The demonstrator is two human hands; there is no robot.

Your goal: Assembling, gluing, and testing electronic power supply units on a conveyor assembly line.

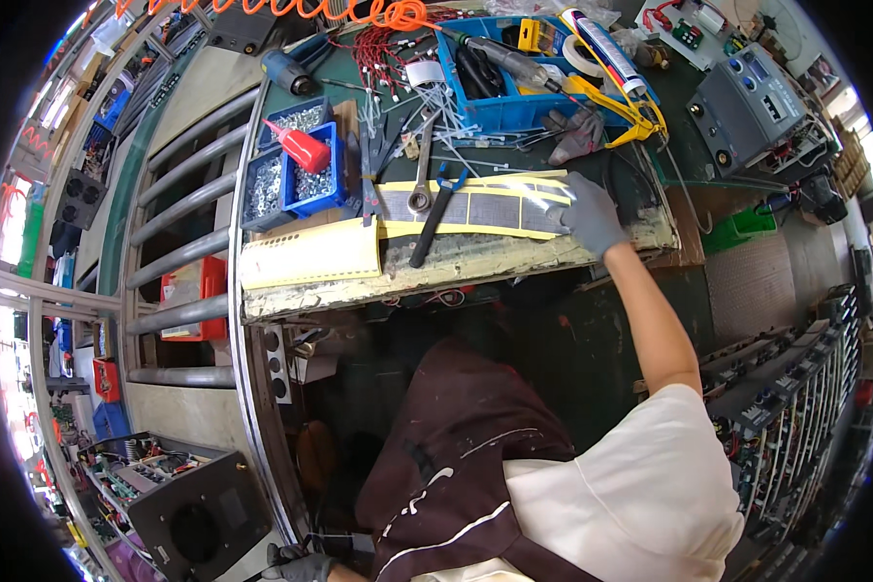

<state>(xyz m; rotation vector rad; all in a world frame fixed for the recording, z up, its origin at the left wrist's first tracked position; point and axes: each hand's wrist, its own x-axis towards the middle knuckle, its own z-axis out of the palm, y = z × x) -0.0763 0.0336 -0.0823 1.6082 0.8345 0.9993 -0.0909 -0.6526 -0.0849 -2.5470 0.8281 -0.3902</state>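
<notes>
My right hand, in a grey glove, is at the right end of a sheet of dark labels with yellow edges. Its fingers close on the sheet's end; glare and blur hide the fingertips. A combination wrench and a black-handled tool lie across the sheet. At the lower edge, my left hand, gloved too, is low beside a black-cased machine. Its fingers are curled, and whatever they hold is too dark to make out.
Blue bins of small hardware and a red-capped squeeze bottle stand left on the bench. Behind lie zip ties and a blue tool tray. A roller conveyor runs along the left; a grey device stands right.
</notes>
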